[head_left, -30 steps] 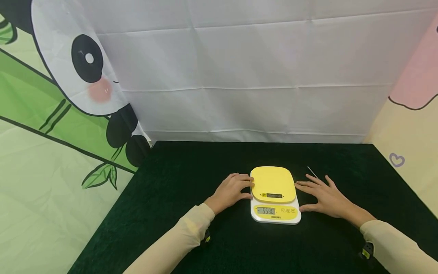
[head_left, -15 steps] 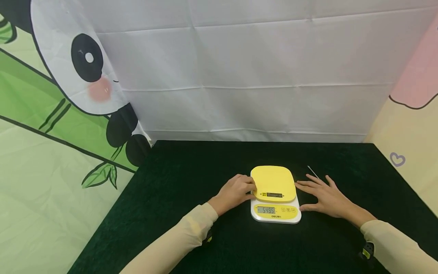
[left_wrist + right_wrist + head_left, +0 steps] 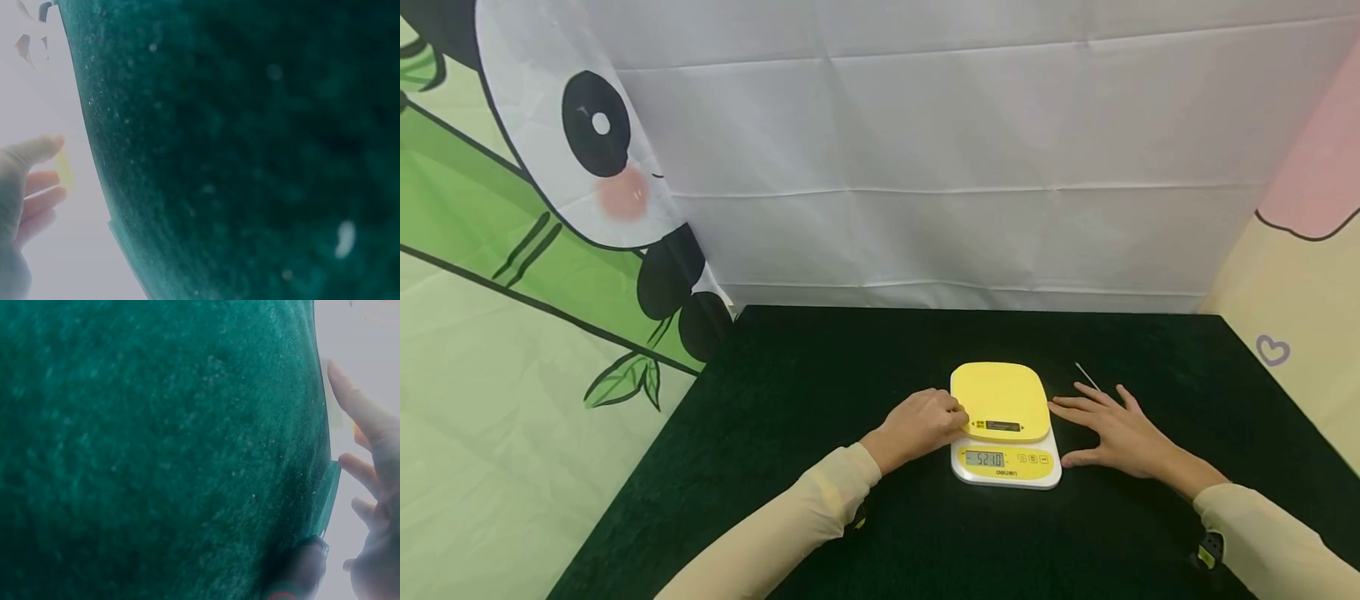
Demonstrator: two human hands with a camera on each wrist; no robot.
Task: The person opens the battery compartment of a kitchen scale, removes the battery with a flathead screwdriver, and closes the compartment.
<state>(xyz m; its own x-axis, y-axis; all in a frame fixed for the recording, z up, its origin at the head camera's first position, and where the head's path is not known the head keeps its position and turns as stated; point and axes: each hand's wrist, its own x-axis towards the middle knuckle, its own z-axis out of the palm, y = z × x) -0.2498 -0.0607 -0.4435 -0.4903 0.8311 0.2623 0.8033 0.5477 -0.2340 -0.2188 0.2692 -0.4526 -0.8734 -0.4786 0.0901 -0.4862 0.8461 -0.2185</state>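
Clearly the left hand [image 3: 919, 423] is the one with a grip: its fingers are curled in at the eight o'clock edge of the yellow weighing plate [image 3: 1000, 392], and the left wrist view, though washed out, shows thumb and fingertips either side of a yellow patch, so I take it to be pinching the rim. That corner is probably chosen because it is the nearest edge on that side. The right hand [image 3: 1116, 433] holds nothing and lies wide, fingers spread towards the three o'clock side, perhaps as a guard against sliding; whether its tips touch is too close to tell. Between them the white-bodied kitchen scale [image 3: 1006, 479] sits flat, its display [image 3: 985, 459] at six o'clock, presumably so the person can read it; the digits look like 524.0. Just beyond the right fingers, at two o'clock, a thin pale stick [image 3: 1087, 377] lies slantwise, seemingly set aside from the plate. All this rests on the dark green surface [image 3: 835, 367], whose pile likely helps keep the scale from skidding, with a white cloth [image 3: 925, 167] hanging at twelve o'clock as a plain backdrop
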